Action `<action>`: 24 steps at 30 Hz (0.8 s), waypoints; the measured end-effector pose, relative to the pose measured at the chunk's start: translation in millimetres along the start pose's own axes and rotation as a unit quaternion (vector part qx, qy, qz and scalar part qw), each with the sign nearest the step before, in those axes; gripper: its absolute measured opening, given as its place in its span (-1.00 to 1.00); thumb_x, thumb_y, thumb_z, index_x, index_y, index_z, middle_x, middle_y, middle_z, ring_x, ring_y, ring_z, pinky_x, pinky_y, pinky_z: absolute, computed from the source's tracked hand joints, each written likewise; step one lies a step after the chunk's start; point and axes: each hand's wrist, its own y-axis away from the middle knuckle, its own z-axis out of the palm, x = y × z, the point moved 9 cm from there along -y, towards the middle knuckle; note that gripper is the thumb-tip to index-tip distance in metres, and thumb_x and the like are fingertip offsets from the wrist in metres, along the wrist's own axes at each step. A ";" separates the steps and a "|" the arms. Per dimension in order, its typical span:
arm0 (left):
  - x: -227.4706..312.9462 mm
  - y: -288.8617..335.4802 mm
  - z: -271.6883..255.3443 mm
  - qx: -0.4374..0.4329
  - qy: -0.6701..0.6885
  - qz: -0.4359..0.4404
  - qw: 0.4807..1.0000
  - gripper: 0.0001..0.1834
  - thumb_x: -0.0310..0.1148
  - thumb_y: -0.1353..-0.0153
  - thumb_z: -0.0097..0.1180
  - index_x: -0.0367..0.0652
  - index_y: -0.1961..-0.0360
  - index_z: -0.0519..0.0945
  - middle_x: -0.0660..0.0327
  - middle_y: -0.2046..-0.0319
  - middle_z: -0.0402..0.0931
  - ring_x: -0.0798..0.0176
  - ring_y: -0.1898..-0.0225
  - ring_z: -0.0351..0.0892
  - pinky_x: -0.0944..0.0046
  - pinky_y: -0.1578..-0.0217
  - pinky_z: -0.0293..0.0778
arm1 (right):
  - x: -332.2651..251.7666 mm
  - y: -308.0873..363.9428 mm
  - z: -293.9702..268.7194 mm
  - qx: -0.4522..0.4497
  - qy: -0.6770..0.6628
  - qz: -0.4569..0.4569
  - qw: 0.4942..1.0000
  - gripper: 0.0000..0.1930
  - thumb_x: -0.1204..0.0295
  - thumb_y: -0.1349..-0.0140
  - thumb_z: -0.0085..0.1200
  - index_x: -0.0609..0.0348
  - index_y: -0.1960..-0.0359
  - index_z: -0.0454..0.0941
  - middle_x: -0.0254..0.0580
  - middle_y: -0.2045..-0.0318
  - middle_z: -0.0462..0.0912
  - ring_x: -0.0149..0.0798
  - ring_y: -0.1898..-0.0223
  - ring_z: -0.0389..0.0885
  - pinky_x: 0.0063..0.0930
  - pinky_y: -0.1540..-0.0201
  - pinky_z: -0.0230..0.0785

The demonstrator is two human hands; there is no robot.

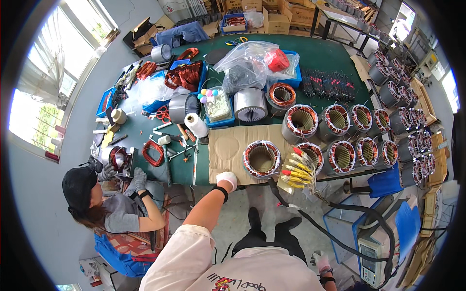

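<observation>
My left hand (pixel 227 180), in a white glove, rests at the near edge of a cardboard sheet (pixel 225 157); its fingers blend together, so their pose is unclear. Just right of it, a wound motor stator (pixel 261 159) stands upright on the cardboard, copper coils laced with white cord around its rim. Low at my right side hangs my gloved right hand (pixel 320 261), fingers loosely apart, holding nothing I can see. A bundle of yellow and red clip leads (pixel 297 173) lies at the table edge beside the stator, joined to a black cable (pixel 310 224).
Several wound stators (pixel 341 155) fill the right of the green table (pixel 194 169). A tester (pixel 371 262) stands at my lower right. At left, a co-worker (pixel 126 208) in grey gloves handles a stator (pixel 117 157). Tools, a thread cone (pixel 196 125) and blue bins lie beyond.
</observation>
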 end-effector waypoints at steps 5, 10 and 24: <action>0.1 2.6 -1.9 0.000 0.000 -0.002 1.000 -0.65 -0.31 -0.18 0.26 -0.04 0.00 0.78 0.11 -0.06 0.73 0.03 -0.11 0.72 0.04 -0.02 0.64 | -1.5 1.2 1.1 0.002 -0.010 0.011 1.000 -0.65 0.43 -0.37 0.10 0.34 -0.13 0.54 -0.07 0.29 0.72 -0.24 0.48 0.73 -0.37 0.46 0.52; -1.2 -2.0 1.5 0.000 0.003 -0.002 1.000 -0.65 -0.31 -0.19 0.25 -0.04 -0.01 0.78 0.10 -0.06 0.73 0.02 -0.11 0.72 0.05 -0.01 0.64 | -4.9 3.7 2.0 0.003 -0.007 0.002 1.000 -0.66 0.44 -0.37 0.10 0.33 -0.13 0.54 -0.08 0.30 0.73 -0.24 0.48 0.73 -0.37 0.47 0.52; -1.6 -9.3 8.9 0.007 -0.006 0.007 1.000 -0.70 -0.29 -0.23 0.20 0.02 0.05 0.81 0.16 -0.02 0.76 0.05 -0.08 0.74 -0.02 0.06 0.61 | -5.4 -0.3 5.2 -0.003 -0.003 -0.003 1.000 -0.68 0.43 -0.39 0.09 0.31 -0.11 0.54 -0.09 0.31 0.73 -0.25 0.50 0.73 -0.39 0.49 0.50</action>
